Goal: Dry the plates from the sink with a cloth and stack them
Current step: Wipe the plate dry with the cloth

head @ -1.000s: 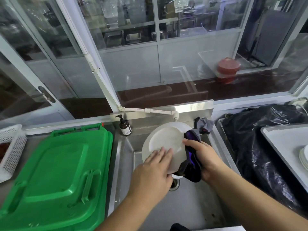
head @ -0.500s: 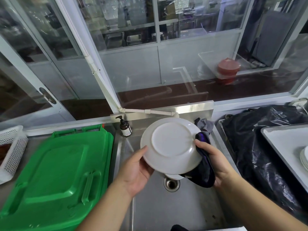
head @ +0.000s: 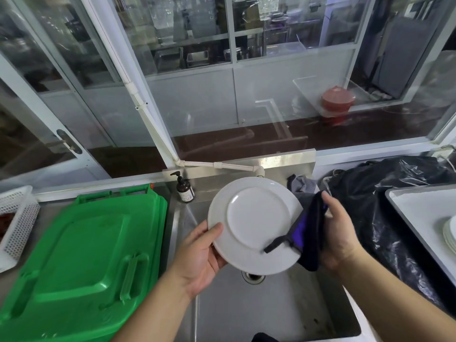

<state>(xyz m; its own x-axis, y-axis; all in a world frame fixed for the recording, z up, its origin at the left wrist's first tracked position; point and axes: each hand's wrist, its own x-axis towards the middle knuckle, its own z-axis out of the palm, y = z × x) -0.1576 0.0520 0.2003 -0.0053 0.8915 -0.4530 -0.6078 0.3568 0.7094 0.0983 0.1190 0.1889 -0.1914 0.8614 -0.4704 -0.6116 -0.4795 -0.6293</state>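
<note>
Holding the white plate tilted above the sink, the left hand kept a grip on its lower left rim, thumb on the underside. The right hand grasped a dark cloth against the right rim. More plates lay stacked on a tray far right.

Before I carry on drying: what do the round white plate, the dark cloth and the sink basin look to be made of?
Round white plate: likely glazed ceramic, with a smooth, softly glossy face and a raised foot ring. Dark cloth: soft woven fabric, matte black with a purple side, which folds and droops. Sink basin: stainless steel by its look, brushed grey with dull reflections.
</note>
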